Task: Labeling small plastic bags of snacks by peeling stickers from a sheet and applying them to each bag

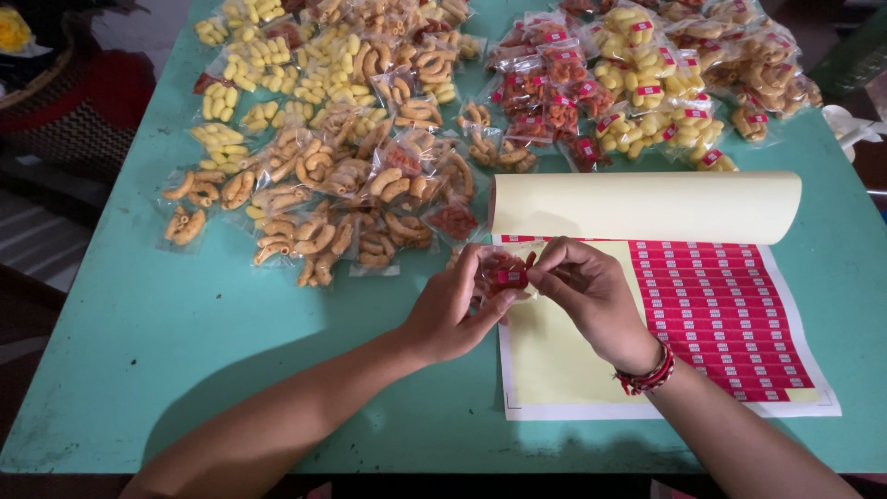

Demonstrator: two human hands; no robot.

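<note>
Over the near middle of the turquoise painted bench (139, 370), both hands meet on one small clear plastic packet of red snack pieces (504, 273). The left hand (453, 310) is closed narrowly around the packet from its left side and holds it just above the edge of the sticker sheet. The right hand (584, 286) pinches with thumb and forefinger at the right upper corner of the same packet, where a small red rectangular sticker (514, 276) seems to sit; it is too small to say whether it is pressed flat yet.

Under the right hand lies a white sheet of red rectangular stickers (730, 314). Its left part is already bare yellow backing, and its pale yellow cover paper (647, 205) is rolled back at the far side. A red beaded bracelet (647, 374) is on the right wrist.

Far to the left there is a loose heap of clear packets with tan and yellow curled snacks (314, 166), without stickers. Far to the right, a second heap of packets with red stickers on them (637, 83) lies well apart from the hands.

To do this step well, I judge the left hand should keep the packet top flat and tight while the right fingertip rubs the sticker from the middle outward, so that no wrinkle or lifted corner remains.
</note>
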